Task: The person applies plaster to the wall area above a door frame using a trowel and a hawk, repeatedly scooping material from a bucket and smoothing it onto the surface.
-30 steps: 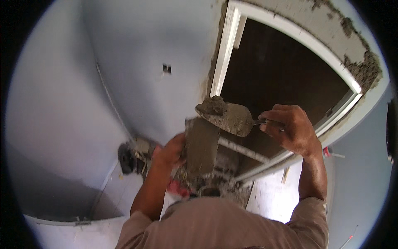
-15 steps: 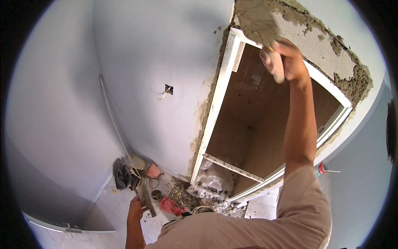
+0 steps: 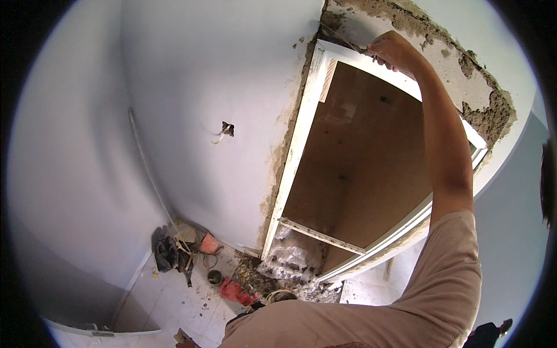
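My right hand (image 3: 394,51) is raised high, with its fingers closed around the handle of a trowel (image 3: 343,36). The thin blade reaches left from the hand. It lies against the rough grey mortar (image 3: 371,14) packed above the top left corner of a white door frame (image 3: 301,122). My arm and beige sleeve run up the right side of the view and cover part of the frame. My left hand is out of sight below the lower edge.
The frame sits in a pale blue wall (image 3: 191,87) with a small hole and wires (image 3: 225,130). A brown board fills the opening (image 3: 360,174). Rubble, a red item (image 3: 235,290) and dark tools (image 3: 168,255) lie on the tiled floor.
My right hand has carried the trowel from chest height up to the top of the frame. My left hand, with its mortar board, has dropped out of view.
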{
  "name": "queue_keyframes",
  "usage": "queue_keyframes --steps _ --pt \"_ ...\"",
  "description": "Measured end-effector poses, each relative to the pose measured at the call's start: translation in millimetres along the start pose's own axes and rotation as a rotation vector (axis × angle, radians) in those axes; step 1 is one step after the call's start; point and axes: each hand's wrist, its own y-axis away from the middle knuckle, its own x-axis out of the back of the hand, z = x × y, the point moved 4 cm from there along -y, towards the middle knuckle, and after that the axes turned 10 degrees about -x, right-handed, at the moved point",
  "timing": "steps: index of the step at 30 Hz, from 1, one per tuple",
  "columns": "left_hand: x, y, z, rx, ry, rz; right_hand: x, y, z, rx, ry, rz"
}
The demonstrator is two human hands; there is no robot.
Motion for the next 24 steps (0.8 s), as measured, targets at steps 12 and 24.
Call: queue_keyframes --steps 12,24 --pt "-37.3 -23.4 8.4 0.100 0.296 -0.123 45.8 27.8 16.9 0.121 -0.133 0.397" --pt "-58.7 -53.9 -17.1 -0.115 0.843 -0.306 -70.6 40.6 26.2 0.070 -0.981 -0.131"
